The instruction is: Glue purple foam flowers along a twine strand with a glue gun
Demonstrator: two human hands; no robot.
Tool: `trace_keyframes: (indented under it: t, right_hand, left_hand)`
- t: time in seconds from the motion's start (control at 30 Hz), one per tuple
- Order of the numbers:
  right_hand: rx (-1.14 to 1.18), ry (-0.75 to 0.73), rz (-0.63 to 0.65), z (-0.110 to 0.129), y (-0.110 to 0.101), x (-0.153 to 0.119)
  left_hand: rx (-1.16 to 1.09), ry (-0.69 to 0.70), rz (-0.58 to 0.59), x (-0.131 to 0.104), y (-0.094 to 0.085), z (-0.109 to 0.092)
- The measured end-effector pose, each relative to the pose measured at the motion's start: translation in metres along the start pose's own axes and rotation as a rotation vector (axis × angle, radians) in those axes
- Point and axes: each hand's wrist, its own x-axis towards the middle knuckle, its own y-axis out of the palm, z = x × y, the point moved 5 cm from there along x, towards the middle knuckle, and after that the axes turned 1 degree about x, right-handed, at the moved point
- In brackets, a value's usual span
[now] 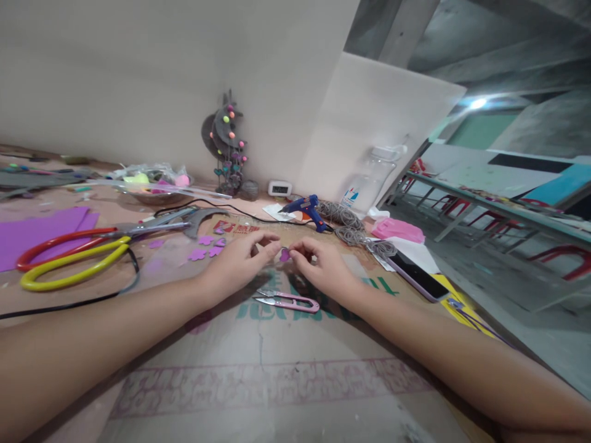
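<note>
A small purple heart-shaped piece (285,255) is held up between my fingertips over the cardboard. My right hand (318,261) pinches its right edge between thumb and forefinger. From the other side, the closed thumb and forefinger of my left hand (247,261) meet its upper left edge; a thin grey line there is too small to make out. Just below both hands lie pink thread snips (290,301), blades pointing left. Several purple flower cutouts (197,254) lie beyond my left wrist.
Large scissors (74,261) with red and yellow handles lie left, by purple sheets (44,237). Behind my hands are a blue glue gun (308,210), grey yarn (341,215) and a small clock (280,187). A phone (418,275) and clear bottle (369,181) are right.
</note>
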Motion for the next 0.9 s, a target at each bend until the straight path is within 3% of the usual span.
trace_keyframes:
  t: [0.37, 0.9]
  right_hand:
    - [0.011, -0.011, -0.018, 0.0034, -0.0011, -0.0006]
    - [0.123, 0.015, -0.008, 0.0055, 0.0010, -0.0007]
  left_hand:
    - [0.203, 0.050, 0.043, -0.0005, 0.0025, -0.0039]
    - [0.213, 0.043, 0.046, -0.0012, 0.0056, 0.0010]
